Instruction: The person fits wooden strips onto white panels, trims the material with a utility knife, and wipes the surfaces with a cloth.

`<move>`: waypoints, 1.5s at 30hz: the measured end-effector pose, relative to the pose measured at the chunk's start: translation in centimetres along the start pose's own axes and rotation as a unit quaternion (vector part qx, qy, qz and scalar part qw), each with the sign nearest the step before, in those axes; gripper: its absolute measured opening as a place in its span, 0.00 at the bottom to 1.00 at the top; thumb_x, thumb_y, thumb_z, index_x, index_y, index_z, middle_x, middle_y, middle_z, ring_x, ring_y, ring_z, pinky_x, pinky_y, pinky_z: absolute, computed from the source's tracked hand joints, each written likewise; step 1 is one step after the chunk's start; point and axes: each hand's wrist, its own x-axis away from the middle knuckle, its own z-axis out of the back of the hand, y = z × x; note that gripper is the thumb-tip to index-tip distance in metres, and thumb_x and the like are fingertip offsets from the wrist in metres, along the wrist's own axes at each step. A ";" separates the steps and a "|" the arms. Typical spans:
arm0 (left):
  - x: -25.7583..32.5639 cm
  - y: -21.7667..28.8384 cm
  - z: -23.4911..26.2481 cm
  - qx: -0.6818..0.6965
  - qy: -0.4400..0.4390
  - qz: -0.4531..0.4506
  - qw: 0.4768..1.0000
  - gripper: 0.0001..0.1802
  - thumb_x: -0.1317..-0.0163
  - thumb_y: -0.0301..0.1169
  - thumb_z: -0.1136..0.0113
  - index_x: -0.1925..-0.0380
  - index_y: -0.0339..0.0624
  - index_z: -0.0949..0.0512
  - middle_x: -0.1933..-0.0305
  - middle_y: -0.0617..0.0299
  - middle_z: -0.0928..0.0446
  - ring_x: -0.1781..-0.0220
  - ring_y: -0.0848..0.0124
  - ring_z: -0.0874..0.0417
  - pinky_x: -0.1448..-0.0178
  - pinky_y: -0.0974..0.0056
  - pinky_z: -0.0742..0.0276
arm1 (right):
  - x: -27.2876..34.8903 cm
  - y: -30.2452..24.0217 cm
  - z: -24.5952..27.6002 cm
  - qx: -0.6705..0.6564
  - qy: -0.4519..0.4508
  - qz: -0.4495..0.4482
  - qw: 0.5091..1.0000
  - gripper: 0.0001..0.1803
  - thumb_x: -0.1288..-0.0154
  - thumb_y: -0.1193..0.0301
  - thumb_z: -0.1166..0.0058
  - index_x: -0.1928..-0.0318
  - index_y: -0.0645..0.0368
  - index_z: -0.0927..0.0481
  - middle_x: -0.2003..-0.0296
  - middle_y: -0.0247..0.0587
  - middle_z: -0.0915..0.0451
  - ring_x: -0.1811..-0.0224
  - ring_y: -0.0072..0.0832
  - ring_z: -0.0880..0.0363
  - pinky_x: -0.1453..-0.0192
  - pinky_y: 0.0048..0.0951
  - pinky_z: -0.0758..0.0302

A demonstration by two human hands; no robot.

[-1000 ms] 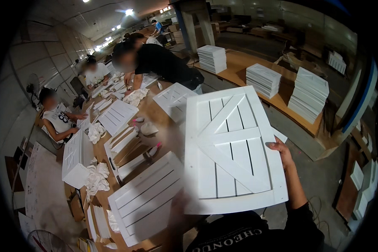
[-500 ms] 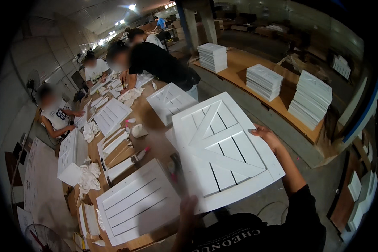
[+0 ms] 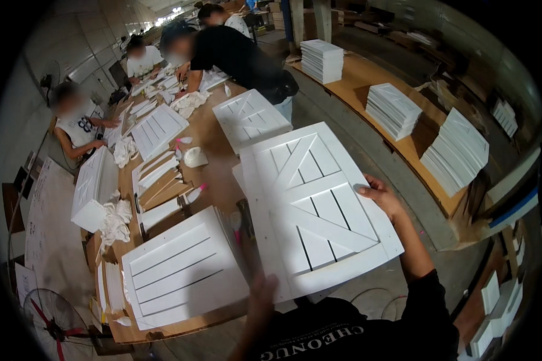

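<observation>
A white cabinet door panel (image 3: 328, 219) with raised crossing slats and dark grooves is held up, tilted, in front of me. My right hand (image 3: 380, 197) grips its right edge, thumb on the face and fingers behind. At its lower left corner, my left hand (image 3: 263, 293) holds the edge; that hand is slightly blurred and its fingers are partly hidden. Just left of it, a white grooved panel (image 3: 180, 271) lies on top of a stack on the table. Beyond the held panel lies another white slatted panel (image 3: 251, 117).
On the wooden table (image 3: 217, 186) are glue bottles (image 3: 196, 194), white strips (image 3: 159, 213), crumpled cloths (image 3: 115, 219) and a panel stack (image 3: 93, 186). Several people work along it. A bench (image 3: 358, 108) at right bears panel stacks (image 3: 454, 150). A fan (image 3: 54, 331) stands at lower left.
My view has shifted slightly, so the table and bench appear displaced. Both hands keep their hold on the door panel, which sits a little further left and lower relative to the panel beyond.
</observation>
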 end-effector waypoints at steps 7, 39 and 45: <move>0.4 1.4 2.5 -0.026 -0.020 -0.008 0.999 0.24 0.36 0.38 0.55 0.44 0.33 0.34 0.54 0.53 0.26 0.53 0.67 0.26 0.49 0.64 0.30 | 3.4 -1.6 -2.4 -0.007 0.027 0.081 0.996 0.34 0.45 0.70 0.40 0.38 0.66 0.36 0.49 0.41 0.25 0.48 0.27 0.27 0.42 0.25 0.34; 2.4 3.3 42.9 0.251 0.252 -0.048 0.933 0.28 0.31 0.48 0.58 0.43 0.36 0.34 0.47 0.57 0.28 0.47 0.65 0.26 0.43 0.63 0.31 | 18.9 15.1 -44.8 -0.120 -0.050 0.058 0.990 0.57 0.50 0.87 0.44 0.31 0.61 0.73 0.40 0.53 0.39 0.40 0.40 0.33 0.40 0.37 0.30; -2.3 1.7 51.2 -0.298 0.292 -0.095 0.904 0.20 0.33 0.44 0.53 0.58 0.37 0.25 0.68 0.59 0.22 0.66 0.69 0.23 0.62 0.62 0.28 | 19.1 13.7 -38.3 0.240 -0.264 0.174 0.918 0.34 0.51 0.85 0.40 0.41 0.60 0.32 0.56 0.41 0.23 0.53 0.29 0.23 0.47 0.29 0.25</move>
